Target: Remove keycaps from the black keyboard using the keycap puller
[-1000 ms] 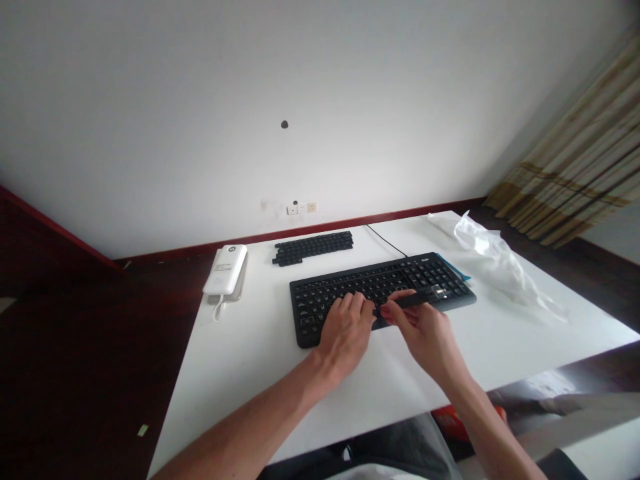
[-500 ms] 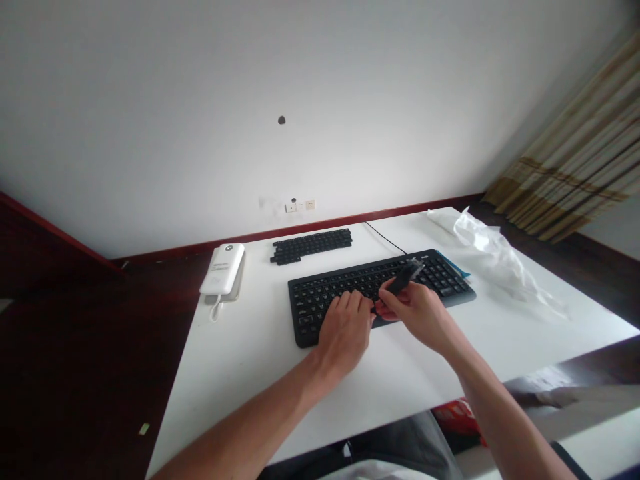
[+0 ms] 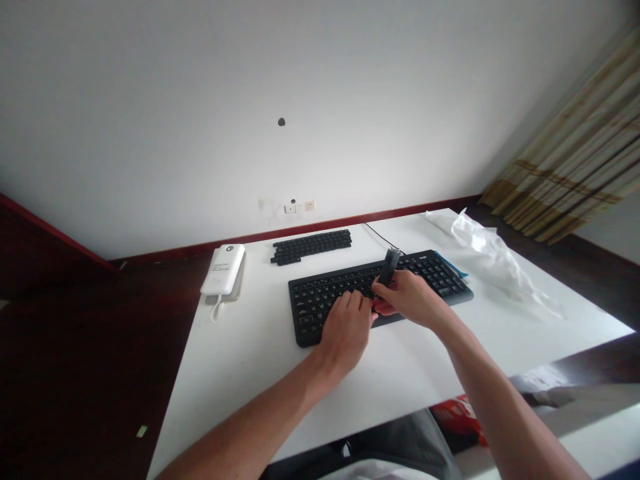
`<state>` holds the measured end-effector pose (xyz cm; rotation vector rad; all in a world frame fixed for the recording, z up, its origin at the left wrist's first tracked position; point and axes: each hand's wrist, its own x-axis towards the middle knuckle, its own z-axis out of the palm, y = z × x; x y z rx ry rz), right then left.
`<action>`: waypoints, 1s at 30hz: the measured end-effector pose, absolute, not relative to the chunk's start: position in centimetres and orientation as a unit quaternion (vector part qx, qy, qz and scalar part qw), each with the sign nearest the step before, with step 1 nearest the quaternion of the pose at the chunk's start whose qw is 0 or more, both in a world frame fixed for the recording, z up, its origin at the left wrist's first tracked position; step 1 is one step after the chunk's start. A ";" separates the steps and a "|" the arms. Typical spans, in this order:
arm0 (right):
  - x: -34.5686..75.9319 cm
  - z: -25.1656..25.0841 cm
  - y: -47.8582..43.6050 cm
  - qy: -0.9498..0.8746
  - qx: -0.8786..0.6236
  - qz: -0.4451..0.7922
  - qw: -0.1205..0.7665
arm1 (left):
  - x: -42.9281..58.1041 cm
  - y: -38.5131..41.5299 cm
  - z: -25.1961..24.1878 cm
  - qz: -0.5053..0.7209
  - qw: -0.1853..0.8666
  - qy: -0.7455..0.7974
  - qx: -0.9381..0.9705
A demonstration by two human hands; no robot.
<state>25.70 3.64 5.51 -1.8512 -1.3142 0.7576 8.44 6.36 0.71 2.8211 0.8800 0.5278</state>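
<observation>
Black keyboard (image 3: pixel 320 310), dark tool (image 3: pixel 390 267) pinched over it

The left hand (image 3: pixel 345 331) lies curved over the middle of the keyboard, its fingers (image 3: pixel 353 303) a little spread with their tips on the keys. Just beside it, the right hand (image 3: pixel 413 297) pinches the dark tool between thumb and fingers. The tool stands nearly upright above the keys, its lower end hidden in the grip; what kind of tool it is, I cannot tell.

The keyboard sits on a white table (image 3: pixel 240 407). Behind it lies a black strip of loose keys (image 3: pixel 311 247), and further left a white power bank (image 3: pixel 223 269) with a short white cable (image 3: pixel 216 311). A black cable (image 3: pixel 383 237) runs from the keyboard toward the wall. Blue paper (image 3: pixel 453 265) pokes out at the keyboard's right end, near a crumpled white plastic bag (image 3: pixel 487 253).
</observation>
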 end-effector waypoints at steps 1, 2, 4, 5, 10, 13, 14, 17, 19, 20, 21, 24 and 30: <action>25.7 5.7 3.8 -0.514 -0.720 0.298 0.358 | 8.5 6.3 0.6 0.173 0.059 0.291 0.939; 25.7 6.0 4.0 -0.513 -0.724 0.304 0.347 | 8.6 6.2 0.5 0.170 0.048 0.290 0.941; 25.7 6.4 4.4 -0.507 -0.738 0.314 0.316 | 8.8 6.1 0.3 0.164 0.024 0.288 0.943; 25.6 6.6 4.5 -0.506 -0.745 0.313 0.301 | 8.8 6.0 0.2 0.163 0.013 0.288 0.944; 25.1 6.3 4.0 -0.516 -0.757 0.252 0.311 | 9.1 5.7 0.1 0.166 -0.019 0.293 0.941; 25.3 5.4 2.7 -0.497 -0.743 0.247 0.373 | 9.1 5.8 0.3 0.164 -0.026 0.281 0.945; 25.6 5.1 2.3 -0.485 -0.736 0.252 0.400 | 9.1 5.9 0.4 0.160 -0.027 0.277 0.947; 27.1 4.6 1.7 -0.432 -0.714 0.272 0.479 | 9.1 6.3 0.8 0.141 -0.029 0.268 0.953; 28.2 4.5 2.1 -0.401 -0.694 0.286 0.525 | 9.2 6.5 1.0 0.128 -0.034 0.257 0.957; 28.7 4.5 2.7 -0.393 -0.679 0.294 0.546 | 9.2 6.7 1.2 0.119 -0.039 0.249 0.960; 29.2 4.5 3.5 -0.391 -0.663 0.302 0.563 | 9.2 6.7 1.3 0.110 -0.044 0.241 0.963; 30.0 4.0 7.0 -0.408 -0.621 0.323 0.586 | 9.3 6.9 1.8 0.077 -0.052 0.225 0.970; 30.1 2.5 13.8 -0.450 -0.558 0.414 0.562 | 9.7 7.1 2.5 0.041 -0.060 0.224 0.972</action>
